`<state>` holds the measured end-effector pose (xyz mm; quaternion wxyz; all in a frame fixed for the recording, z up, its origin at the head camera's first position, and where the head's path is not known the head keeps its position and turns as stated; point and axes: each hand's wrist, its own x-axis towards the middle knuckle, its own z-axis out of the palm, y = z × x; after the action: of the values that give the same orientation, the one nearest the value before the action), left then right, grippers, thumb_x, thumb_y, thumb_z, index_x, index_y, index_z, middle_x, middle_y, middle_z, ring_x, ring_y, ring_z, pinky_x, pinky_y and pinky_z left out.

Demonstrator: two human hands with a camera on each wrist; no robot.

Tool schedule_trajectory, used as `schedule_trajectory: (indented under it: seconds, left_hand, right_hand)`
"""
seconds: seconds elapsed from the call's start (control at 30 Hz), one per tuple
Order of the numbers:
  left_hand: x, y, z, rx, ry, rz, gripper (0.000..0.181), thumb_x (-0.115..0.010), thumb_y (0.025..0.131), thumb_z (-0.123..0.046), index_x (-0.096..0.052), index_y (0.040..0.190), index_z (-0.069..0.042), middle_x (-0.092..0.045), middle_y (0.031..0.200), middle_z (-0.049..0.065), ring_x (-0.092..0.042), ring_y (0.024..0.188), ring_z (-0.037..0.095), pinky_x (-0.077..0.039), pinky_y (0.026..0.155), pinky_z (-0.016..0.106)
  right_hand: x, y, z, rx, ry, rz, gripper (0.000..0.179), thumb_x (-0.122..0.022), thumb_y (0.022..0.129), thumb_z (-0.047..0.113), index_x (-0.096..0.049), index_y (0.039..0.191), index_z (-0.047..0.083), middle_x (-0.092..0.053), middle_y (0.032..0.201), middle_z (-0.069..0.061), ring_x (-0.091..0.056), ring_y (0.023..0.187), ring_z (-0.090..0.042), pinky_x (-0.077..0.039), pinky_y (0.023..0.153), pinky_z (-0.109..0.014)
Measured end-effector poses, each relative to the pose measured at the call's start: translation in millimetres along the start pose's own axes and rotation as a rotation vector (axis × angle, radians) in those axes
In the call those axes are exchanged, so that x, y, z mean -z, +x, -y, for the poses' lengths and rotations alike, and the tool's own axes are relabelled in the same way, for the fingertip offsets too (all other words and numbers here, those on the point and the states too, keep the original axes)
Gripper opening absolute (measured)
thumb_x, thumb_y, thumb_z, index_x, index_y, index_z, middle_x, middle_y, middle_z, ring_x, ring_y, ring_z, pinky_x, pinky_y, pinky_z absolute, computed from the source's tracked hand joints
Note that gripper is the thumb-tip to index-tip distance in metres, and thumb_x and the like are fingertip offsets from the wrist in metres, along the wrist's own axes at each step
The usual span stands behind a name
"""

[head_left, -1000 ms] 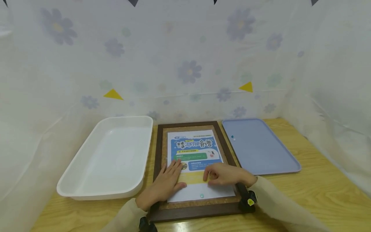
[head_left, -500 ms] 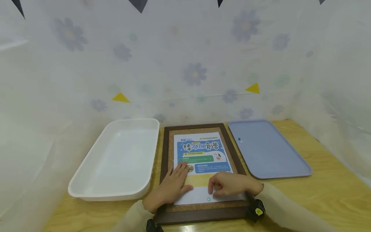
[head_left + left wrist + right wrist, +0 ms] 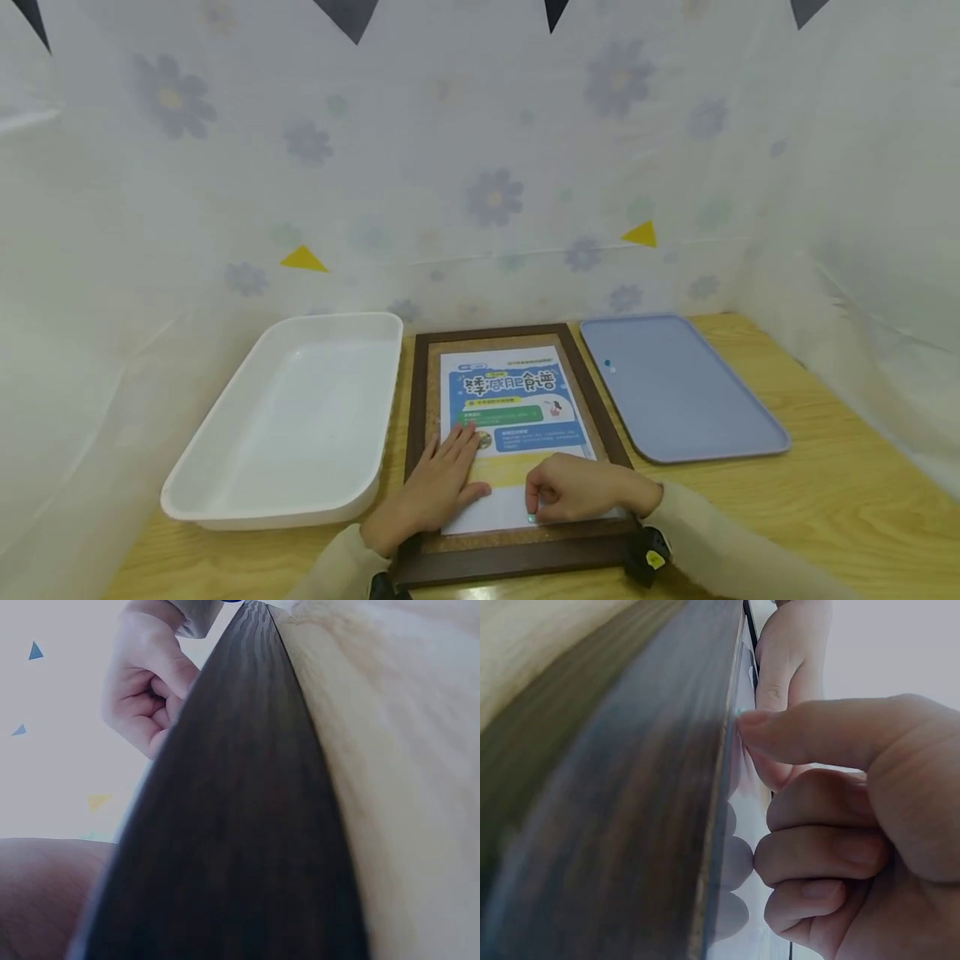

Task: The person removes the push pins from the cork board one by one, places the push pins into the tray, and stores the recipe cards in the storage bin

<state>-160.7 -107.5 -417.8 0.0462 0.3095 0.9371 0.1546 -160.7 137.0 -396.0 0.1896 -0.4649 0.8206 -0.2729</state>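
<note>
Pin [image 3: 531,518] meets fingertip of our right hand [image 3: 576,489] near bottom edge of sheet [image 3: 540,440]; pinch, we can't tell. Right-wrist view shows three tucked fingers [image 3: 810,851], head view hides most. Our left hand [image 3: 433,498] lies flat, thumb spread, over left edge.

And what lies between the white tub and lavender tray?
The head view shows the dark-framed corkboard bearing a printed poster, with the left hand and right hand over it.

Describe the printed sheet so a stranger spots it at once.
On the wooden table, a framed cork board lies between a white tub and a blue tray. The sheet lies on the board, its colourful print unlike the plain tub and tray.
</note>
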Motion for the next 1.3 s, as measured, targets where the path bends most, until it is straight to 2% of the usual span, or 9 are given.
schedule_trajectory:
  seconds: [0.17, 0.47, 0.8, 1.3]
  left_hand:
    - [0.0, -0.6, -0.8, -0.004, 0.001, 0.003, 0.072, -0.049, 0.098, -0.044, -0.03, 0.149, 0.003, -0.023, 0.157, 0.02, -0.021, 0.146, 0.037, -0.014, 0.116, 0.059]
    - [1.9, 0.3, 1.6, -0.014, -0.001, -0.008, 0.071, -0.049, 0.098, -0.043, -0.03, 0.148, 0.004, -0.023, 0.157, 0.021, -0.02, 0.146, 0.038, -0.013, 0.116, 0.06]
    - [2.3, 1.8, 2.9, -0.008, 0.002, -0.014, 0.072, -0.048, 0.098, -0.044, -0.029, 0.149, 0.004, -0.022, 0.158, 0.021, -0.019, 0.146, 0.038, -0.012, 0.116, 0.06]
    - [0.5, 0.8, 1.3, -0.001, -0.01, -0.001, 0.072, -0.048, 0.098, -0.044, -0.029, 0.149, 0.004, -0.021, 0.158, 0.02, -0.018, 0.146, 0.038, -0.013, 0.116, 0.06]
  right_hand:
    - [-3.2, -0.6, -0.5, -0.01, -0.019, -0.015, 0.006, -0.063, 0.09, 0.007, -0.066, 0.087, 0.011, -0.041, 0.054, 0.014, -0.029, 0.045, 0.009, -0.031, 0.047, -0.011]
    - [-3.5, 1.0, -1.4, 0.067, -0.081, -0.073, 0.011, -0.06, 0.09, 0.005, -0.065, 0.082, 0.011, -0.045, 0.054, 0.011, -0.03, 0.048, 0.012, -0.032, 0.05, -0.007]
    - [-3.4, 0.1, -0.8, 0.047, -0.105, -0.102, 0.011, -0.06, 0.09, 0.005, -0.064, 0.082, 0.012, -0.043, 0.054, 0.012, -0.03, 0.048, 0.011, -0.033, 0.05, -0.007]
    - [-6.0, -4.0, -3.0, 0.058, -0.08, -0.08, 0.011, -0.058, 0.092, 0.005, -0.063, 0.084, 0.012, -0.045, 0.055, 0.011, -0.03, 0.048, 0.012, -0.034, 0.05, -0.008]
